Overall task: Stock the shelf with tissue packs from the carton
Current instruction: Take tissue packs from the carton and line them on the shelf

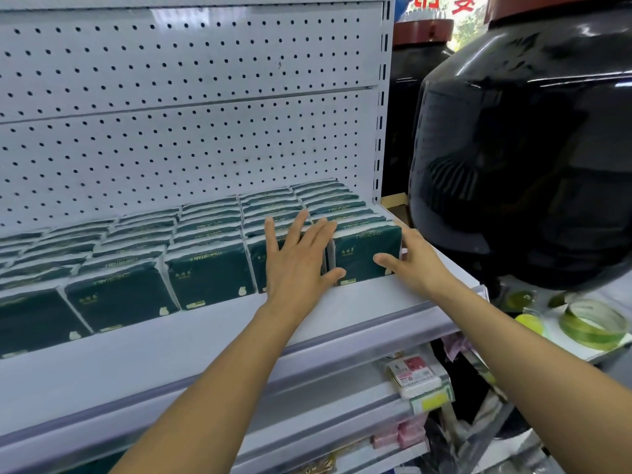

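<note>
Six rows of green packs (pixel 208 278) stood on the shelf (pixel 191 333). The left hand (pixel 297 258) pressed the fifth row, fingers spread; the right hand (pixel 415 260) gripped the sixth row's front pack (pixel 362 248).

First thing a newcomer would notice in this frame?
Rows of dark green tissue packs fill the white shelf in front of a pegboard back panel. Both hands work at the rightmost packs: the left hand presses flat on the pack fronts, and the right hand holds the side of the end pack. A big glossy black jar looms on the right.
</note>
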